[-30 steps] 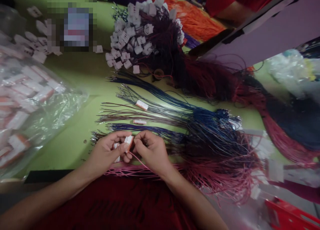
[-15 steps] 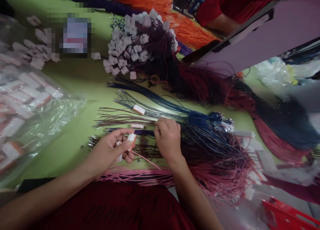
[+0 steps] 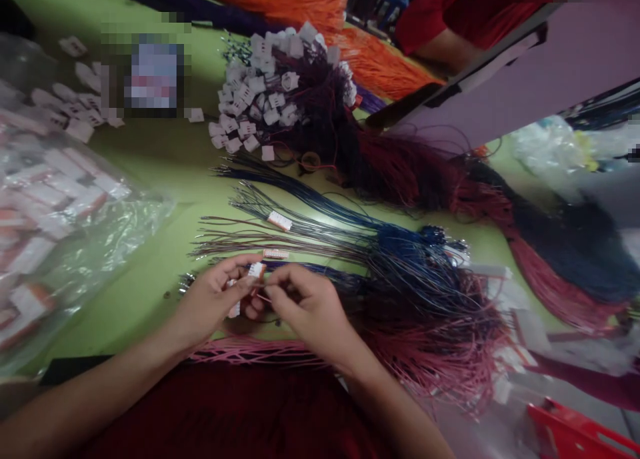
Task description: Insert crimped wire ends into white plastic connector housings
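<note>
White and orange, a connector housing (image 3: 257, 270) is being pinched by the left hand (image 3: 213, 304) near the front edge of the table (image 3: 147, 266); the right hand (image 3: 310, 302), fingers curled, is being held just beside it, its grip impossible to tell.

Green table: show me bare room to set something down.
The table is bare between the bag and the wires, and again between the bag and the left hand. It is crowded to the right, where the wires bunch, and at the far middle, under the white connectors.
</note>
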Tool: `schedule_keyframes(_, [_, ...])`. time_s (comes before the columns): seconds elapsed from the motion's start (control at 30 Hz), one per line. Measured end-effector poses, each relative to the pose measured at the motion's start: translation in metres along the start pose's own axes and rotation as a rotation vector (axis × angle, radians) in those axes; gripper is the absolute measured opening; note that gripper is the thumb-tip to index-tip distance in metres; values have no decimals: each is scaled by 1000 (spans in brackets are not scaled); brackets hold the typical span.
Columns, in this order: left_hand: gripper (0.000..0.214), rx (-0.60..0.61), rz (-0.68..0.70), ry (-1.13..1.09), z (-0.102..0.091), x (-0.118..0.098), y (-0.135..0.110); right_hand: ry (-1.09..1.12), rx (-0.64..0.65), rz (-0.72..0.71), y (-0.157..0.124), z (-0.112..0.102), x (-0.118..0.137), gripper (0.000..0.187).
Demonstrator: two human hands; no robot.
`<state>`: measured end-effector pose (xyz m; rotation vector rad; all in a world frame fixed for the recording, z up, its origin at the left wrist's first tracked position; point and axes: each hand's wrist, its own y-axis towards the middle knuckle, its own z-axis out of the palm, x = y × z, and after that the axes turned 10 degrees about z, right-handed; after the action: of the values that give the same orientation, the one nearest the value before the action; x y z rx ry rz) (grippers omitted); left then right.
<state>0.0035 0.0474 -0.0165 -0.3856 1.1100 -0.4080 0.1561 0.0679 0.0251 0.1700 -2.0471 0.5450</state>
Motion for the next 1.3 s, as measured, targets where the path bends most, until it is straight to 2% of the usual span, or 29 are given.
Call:
schedule_keyframes(0.07, [46,-18,-10,2,-2,-1,0,-77,-140,103,2,-1,-15,12])
schedule_keyframes(0.13, [43,-26,-8,-13,-4,-2,1,-157,-198,107,3,-4,-27,9])
schedule_keyframes(0.37, [40,-10,-11,-73,-7,-1,1,-230,-247,-40,3,-3,-28,12])
schedule_keyframes(0.57, [40,29,-24,-154,-7,0,-1,-255,-301,-67,4,-3,-22,15])
schedule_keyframes(0.73, [36,25,-23,-155,-7,-1,-2,-227,-292,-39,4,-3,-18,16])
schedule_keyframes(1.03, [33,46,-17,-113,-10,3,-1,-182,-167,42,7,-6,-15,18])
schedule_keyframes(1.17, [36,52,-3,-26,-9,4,-1,-180,-148,46,8,-5,-14,17])
schedule_keyframes(1.3, [35,37,72,80,-7,4,-1,-154,-153,21,10,-3,-13,19])
